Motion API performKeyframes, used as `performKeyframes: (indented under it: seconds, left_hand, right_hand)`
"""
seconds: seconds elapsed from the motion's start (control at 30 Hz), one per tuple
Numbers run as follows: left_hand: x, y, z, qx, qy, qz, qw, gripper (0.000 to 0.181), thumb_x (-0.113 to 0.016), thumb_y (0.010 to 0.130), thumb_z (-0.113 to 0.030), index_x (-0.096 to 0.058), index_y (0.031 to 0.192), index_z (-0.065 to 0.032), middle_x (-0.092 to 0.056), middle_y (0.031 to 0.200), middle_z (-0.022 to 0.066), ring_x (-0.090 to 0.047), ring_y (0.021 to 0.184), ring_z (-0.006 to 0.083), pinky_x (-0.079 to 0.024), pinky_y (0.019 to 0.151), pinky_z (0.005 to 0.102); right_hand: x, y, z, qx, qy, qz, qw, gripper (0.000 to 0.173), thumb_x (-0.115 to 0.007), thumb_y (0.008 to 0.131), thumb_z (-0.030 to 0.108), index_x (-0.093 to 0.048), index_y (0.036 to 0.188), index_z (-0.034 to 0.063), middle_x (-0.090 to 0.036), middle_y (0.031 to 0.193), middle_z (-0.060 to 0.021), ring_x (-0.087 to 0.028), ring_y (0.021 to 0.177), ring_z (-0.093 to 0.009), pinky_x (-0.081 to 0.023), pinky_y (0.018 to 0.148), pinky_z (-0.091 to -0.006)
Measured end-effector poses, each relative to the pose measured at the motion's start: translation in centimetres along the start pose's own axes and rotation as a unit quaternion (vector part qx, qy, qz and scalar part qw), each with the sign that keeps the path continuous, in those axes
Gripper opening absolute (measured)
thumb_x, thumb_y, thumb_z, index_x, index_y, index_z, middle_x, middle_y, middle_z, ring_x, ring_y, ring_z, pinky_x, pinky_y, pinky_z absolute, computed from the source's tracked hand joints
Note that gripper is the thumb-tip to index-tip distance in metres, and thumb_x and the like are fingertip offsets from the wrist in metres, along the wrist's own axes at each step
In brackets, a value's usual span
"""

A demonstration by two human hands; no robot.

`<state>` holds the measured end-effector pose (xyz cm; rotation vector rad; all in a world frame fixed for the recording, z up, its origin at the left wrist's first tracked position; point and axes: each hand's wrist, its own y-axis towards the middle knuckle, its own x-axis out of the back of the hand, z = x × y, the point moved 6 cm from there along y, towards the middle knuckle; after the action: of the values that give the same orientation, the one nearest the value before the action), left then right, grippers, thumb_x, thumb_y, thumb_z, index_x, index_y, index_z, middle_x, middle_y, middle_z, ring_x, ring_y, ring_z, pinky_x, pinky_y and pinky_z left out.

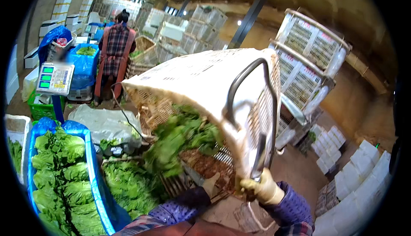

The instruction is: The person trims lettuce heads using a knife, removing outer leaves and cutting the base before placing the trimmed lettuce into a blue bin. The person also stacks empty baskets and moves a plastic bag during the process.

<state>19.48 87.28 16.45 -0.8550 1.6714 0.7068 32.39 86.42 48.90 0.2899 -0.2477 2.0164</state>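
A white slatted plastic crate (pixel 192 72) is tipped on its side before me, its mouth facing down and left. Blurred leafy green lettuce (pixel 183 136) hangs at the mouth, above more loose lettuce (pixel 131 184). A bent metal handle (pixel 232 98) stands out from the crate's end. My right hand (pixel 266 189), in a pale glove, is closed around a knife (pixel 260 155) at the crate's near lower corner; the blade points up. Under the crate, my left hand (pixel 211 184) is by its lower edge, partly shaded, and its grip is unclear.
A blue-lined box (pixel 91 159) of lettuce heads stands at left, below a digital scale (pixel 54 78). Another person (pixel 117 49) in an apron stands further back, facing away. Stacked crates (pixel 305 53) rise at right, with white foam boxes (pixel 356 175) along the lower right.
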Motion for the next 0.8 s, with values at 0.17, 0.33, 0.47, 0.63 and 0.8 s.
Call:
performKeyframes:
  seconds: [0.17, 0.33, 0.47, 0.63, 0.8]
  left_hand:
    - [-4.5, 2.1, -0.8, -0.053, -0.008, 0.029, 0.998, 0.034, -0.060, 0.102, -0.034, -0.061, 0.121, -0.0049, -0.069, 0.102, 0.0097, -0.066, 0.089, 0.0258, -0.056, 0.078, 0.0432]
    - [-9.4, 2.0, -4.2, 0.004, 0.129, 0.006, 0.992, 0.037, -0.061, 0.098, -0.039, -0.063, 0.115, -0.0050, -0.069, 0.091, 0.0081, -0.066, 0.077, 0.0228, -0.053, 0.066, 0.0422]
    - [-8.6, 5.1, -7.2, -0.007, 0.195, -0.035, 0.980, 0.034, -0.058, 0.100, -0.037, -0.066, 0.098, -0.0040, -0.066, 0.075, 0.0089, -0.062, 0.060, 0.0234, -0.047, 0.049, 0.0409]
    - [-8.3, 7.0, -5.8, -0.136, 0.207, -0.013, 0.969, 0.035, -0.050, 0.103, -0.033, -0.063, 0.112, -0.0015, -0.065, 0.106, 0.0138, -0.062, 0.097, 0.0252, -0.050, 0.081, 0.0449]
    - [-11.9, 5.7, 0.1, 0.040, -0.152, 0.007, 0.988, 0.047, -0.054, 0.094, -0.027, -0.056, 0.130, 0.0037, -0.056, 0.136, 0.0249, -0.050, 0.127, 0.0477, -0.040, 0.111, 0.0575]
  right_hand:
    - [1.1, -4.0, 0.9, 0.149, -0.041, 0.020, 0.988, 0.035, -0.084, 0.082, 0.020, -0.060, 0.101, 0.0019, -0.062, 0.079, -0.0021, -0.060, 0.069, -0.012, -0.048, 0.058, -0.0284]
    - [2.8, -5.2, -1.4, 0.136, -0.053, -0.007, 0.989, 0.039, -0.087, 0.080, 0.024, -0.063, 0.101, 0.0020, -0.064, 0.082, -0.0005, -0.060, 0.072, -0.011, -0.048, 0.063, -0.0263]
    - [4.7, -4.4, -2.6, 0.151, -0.059, -0.013, 0.987, 0.032, -0.082, 0.084, 0.024, -0.064, 0.101, 0.0033, -0.066, 0.086, -0.0031, -0.060, 0.073, -0.015, -0.049, 0.066, -0.0311]
    - [14.1, -16.1, -3.3, 0.283, 0.132, -0.279, 0.908, 0.026, -0.058, 0.098, 0.027, -0.061, 0.106, 0.0029, -0.064, 0.088, -0.0093, -0.060, 0.064, -0.020, -0.049, 0.051, -0.0293]
    - [18.2, -27.3, -1.2, 0.270, 0.073, -0.575, 0.769, 0.049, -0.050, 0.102, 0.048, -0.062, 0.112, 0.0013, -0.069, 0.082, -0.0099, -0.066, 0.064, -0.019, -0.054, 0.056, -0.0280]
